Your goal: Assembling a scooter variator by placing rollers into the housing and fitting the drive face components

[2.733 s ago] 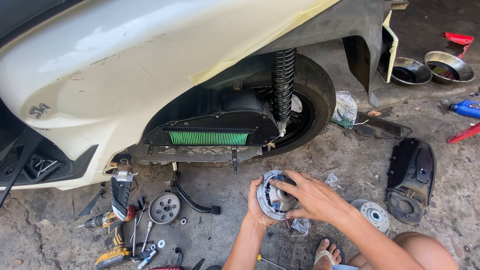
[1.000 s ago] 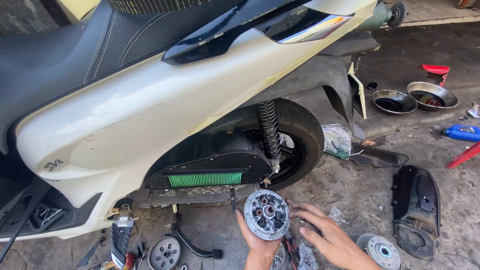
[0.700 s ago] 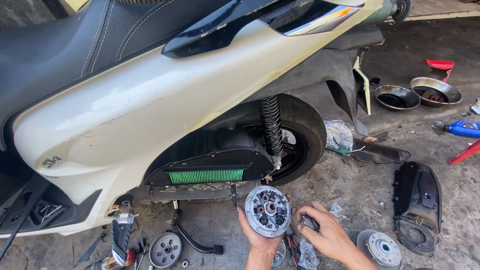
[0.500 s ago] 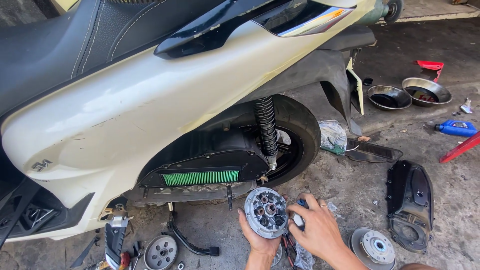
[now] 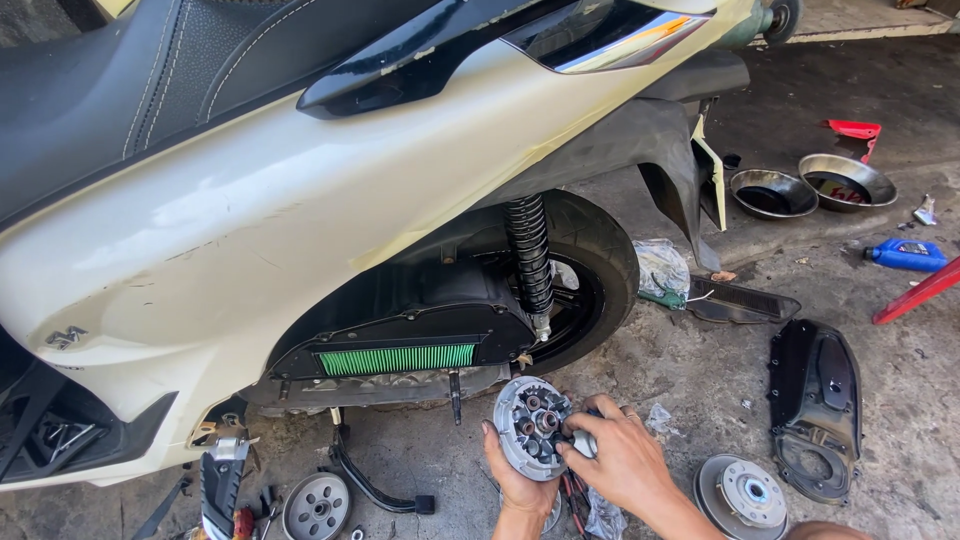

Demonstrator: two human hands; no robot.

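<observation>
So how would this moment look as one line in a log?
left hand: holds round metal part | right hand: fingers on part's face | scooter behind | black cover on ground

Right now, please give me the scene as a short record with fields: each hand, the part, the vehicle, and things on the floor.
left hand: the left hand holds the round metal pulley part from below
right hand: the right hand rests fingers on the part's face
vehicle: white scooter, side cover off, green air filter exposed, rear wheel behind
floor right: black engine cover, clutch disc, two metal bowls, blue bottle
floor left: small round disc, black kick lever
</observation>
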